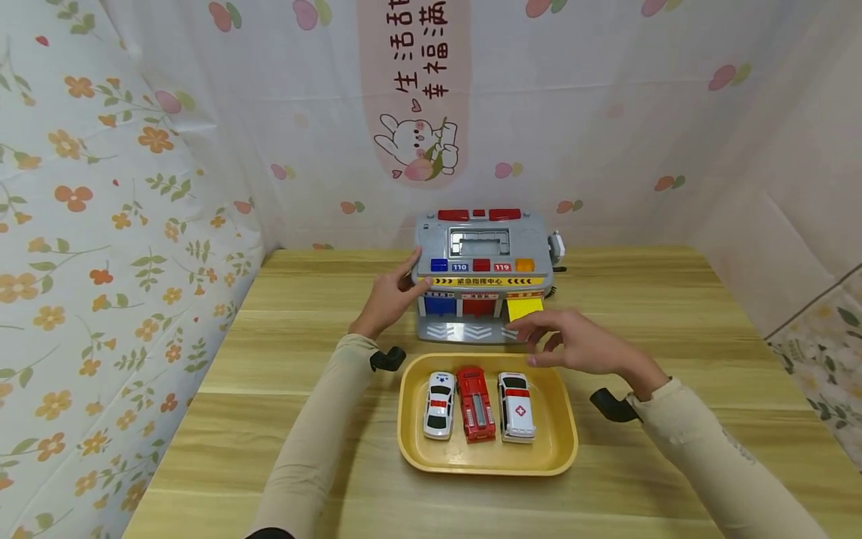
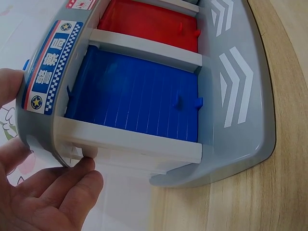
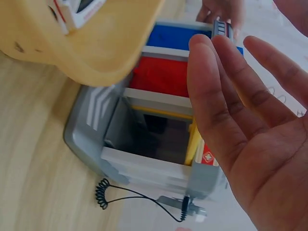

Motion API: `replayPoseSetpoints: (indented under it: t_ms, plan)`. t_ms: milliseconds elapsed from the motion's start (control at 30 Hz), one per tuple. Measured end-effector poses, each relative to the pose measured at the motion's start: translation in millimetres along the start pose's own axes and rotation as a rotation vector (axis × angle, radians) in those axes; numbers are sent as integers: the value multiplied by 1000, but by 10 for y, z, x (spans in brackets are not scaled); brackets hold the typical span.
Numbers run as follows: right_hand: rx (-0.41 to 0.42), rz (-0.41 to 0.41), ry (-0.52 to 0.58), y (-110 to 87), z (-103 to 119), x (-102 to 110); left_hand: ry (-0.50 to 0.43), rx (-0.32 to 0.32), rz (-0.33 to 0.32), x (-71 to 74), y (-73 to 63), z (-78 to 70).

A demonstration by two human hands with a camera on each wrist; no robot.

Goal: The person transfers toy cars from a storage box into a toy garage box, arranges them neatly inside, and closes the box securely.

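A grey toy emergency station (image 1: 431, 247) stands at the back of the table. My left hand (image 1: 390, 296) grips its left front corner, with fingertips against the side wall in the left wrist view. The blue door (image 2: 134, 96) and red door (image 2: 149, 26) are down. The yellow door (image 1: 524, 308) is swung up, and the right wrist view shows its dark bay (image 3: 154, 132) uncovered. My right hand (image 1: 582, 344), its fingers loosely extended and holding nothing, hovers before that bay, over the back right rim of a yellow tray (image 1: 555, 457).
In the tray lie a white toy police car (image 1: 439, 404), a red toy fire truck (image 1: 476, 404) and a white toy ambulance (image 1: 517, 408). A coiled black cord (image 3: 102, 193) hangs at the station's right side. Patterned cloth (image 1: 606, 180) rises behind the wooden table (image 1: 303, 329).
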State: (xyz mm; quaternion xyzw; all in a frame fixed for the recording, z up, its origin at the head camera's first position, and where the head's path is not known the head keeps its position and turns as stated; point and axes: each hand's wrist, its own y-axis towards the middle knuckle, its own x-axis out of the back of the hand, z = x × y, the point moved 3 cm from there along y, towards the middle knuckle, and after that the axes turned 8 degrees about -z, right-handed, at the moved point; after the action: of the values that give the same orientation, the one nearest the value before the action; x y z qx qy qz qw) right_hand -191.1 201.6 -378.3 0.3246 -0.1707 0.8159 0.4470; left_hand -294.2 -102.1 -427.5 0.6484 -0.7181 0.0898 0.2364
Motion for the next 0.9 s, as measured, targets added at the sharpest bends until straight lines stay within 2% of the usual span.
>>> replayPoseSetpoints:
  t_ms: [233, 533, 800, 900]
  plan:
    - [-28, 67, 19, -68, -39, -105, 2, 9, 1, 3, -5, -12]
    - [-11, 114, 10, -116, -66, -203, 6, 24, 9, 4, -12, 3]
    - [8, 95, -178, -232, 80, -282, 5, 28, 8, -4, 11, 20]
    - [-12, 82, -208, -270, 115, -350, 4, 25, 13, -5, 13, 22]
